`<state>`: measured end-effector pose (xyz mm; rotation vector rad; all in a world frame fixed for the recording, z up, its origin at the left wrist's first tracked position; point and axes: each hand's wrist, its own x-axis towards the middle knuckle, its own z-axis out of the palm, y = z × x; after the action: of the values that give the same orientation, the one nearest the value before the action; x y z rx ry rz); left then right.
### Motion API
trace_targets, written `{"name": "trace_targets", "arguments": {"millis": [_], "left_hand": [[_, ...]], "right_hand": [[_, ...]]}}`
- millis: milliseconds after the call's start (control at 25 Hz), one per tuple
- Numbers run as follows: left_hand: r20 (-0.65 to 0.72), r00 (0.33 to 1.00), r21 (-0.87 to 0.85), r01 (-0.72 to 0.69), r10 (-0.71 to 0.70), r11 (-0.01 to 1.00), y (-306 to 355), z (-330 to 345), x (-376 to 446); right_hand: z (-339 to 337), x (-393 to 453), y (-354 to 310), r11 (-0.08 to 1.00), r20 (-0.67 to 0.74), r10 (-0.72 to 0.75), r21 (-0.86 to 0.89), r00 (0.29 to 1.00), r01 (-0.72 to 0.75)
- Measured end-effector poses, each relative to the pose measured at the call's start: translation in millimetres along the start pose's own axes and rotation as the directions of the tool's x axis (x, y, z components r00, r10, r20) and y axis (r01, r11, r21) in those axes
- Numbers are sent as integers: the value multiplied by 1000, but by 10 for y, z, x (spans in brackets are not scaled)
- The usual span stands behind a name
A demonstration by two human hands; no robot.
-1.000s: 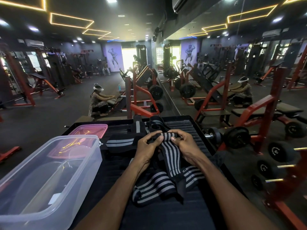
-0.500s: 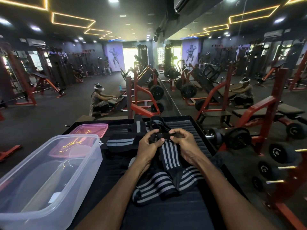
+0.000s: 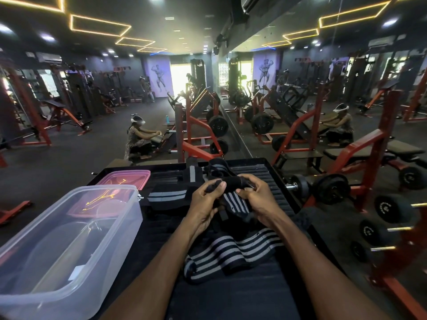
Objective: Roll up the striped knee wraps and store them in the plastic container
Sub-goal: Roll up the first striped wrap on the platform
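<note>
A black knee wrap with grey stripes (image 3: 233, 250) trails in loose folds over the black platform (image 3: 275, 181). Its upper end is wound into a small dark roll (image 3: 232, 182), held up between both hands. My left hand (image 3: 205, 204) grips the roll's left end with the thumb on top. My right hand (image 3: 256, 197) pinches the right end. A second striped wrap (image 3: 167, 196) lies flat further left. The clear plastic container (image 3: 76, 229) stands open at the lower left.
A pink lid (image 3: 126, 180) lies behind the container. More black straps (image 3: 216, 169) sit at the platform's far edge. Dumbbells (image 3: 323, 188) and a red rack (image 3: 379, 158) stand to the right beside a wall mirror. A person (image 3: 138, 139) crouches by a bench ahead.
The wrap's top end has been turned over into a tighter roll, hiding the stripes there. Both hands shifted slightly as they rolled, and the hanging length got shorter.
</note>
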<state>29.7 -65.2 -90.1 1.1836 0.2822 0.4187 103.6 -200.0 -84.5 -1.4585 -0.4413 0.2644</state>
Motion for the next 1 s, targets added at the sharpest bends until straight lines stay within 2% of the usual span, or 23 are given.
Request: {"name": "trace_targets", "arguments": {"millis": [240,360,480,560,680,760,840,920,1000], "left_hand": [[-26,990,116,-135,139,984,-2,-28,-3],[3,991,128,-137,137,982,-6,-32,5],[21,1000,18,10,-10,1000,-2,1,-19],[-24,999,30,35,-34,999,-20,6,-16],[-86,996,104,-19,28,994,-42,-32,26],[-65,993,177,-87,100,980,-42,-62,43],[-10,988,227,-147,153,963,-37,-61,35],[5,994,169,-109,110,980,-37,-44,34],[-3,999,39,33,-33,999,-21,-22,13]], "right_hand": [[2,-20,-54,964,99,93,242,991,-114],[36,13,-17,979,21,15,205,1000,-18],[53,-1,-10,985,-7,-19,172,1000,20],[47,-18,-15,988,19,-16,156,1000,13],[36,-38,-46,972,102,63,222,993,-84],[36,-40,-52,957,144,126,244,982,-159],[46,-28,-18,974,138,115,182,984,-139],[39,-5,11,990,77,51,131,996,-61],[10,9,9,994,54,2,107,999,-8]]}}
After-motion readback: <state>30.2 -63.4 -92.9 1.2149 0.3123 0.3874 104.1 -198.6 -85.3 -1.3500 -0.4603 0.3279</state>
